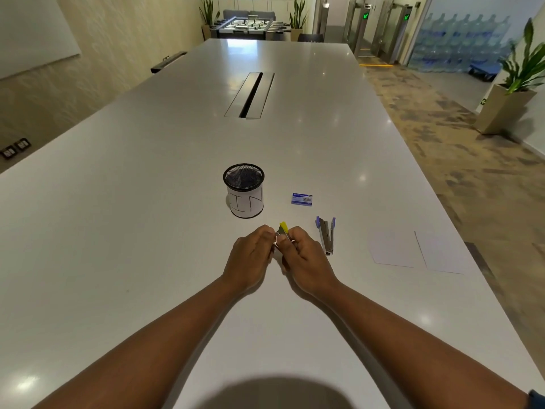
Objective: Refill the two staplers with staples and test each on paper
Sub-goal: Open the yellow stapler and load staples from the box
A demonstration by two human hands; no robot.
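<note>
A small yellow-tipped stapler [282,228] is held just above the white table [147,231], between my left hand [250,255] and my right hand [303,258]. Both hands pinch it with curled fingers, and most of its metal body is hidden by them. To the right a purple stapler [326,234] lies swung open in a V on the table. A blue staple box [302,199] lies behind it. Two white paper sheets [418,250] lie at the right, near the table's edge.
A black mesh pen cup [244,190] with a white paper label stands just behind my hands. A cable slot [250,94] runs along the table's middle. The table's right edge drops to a carpeted floor with a planter [507,107].
</note>
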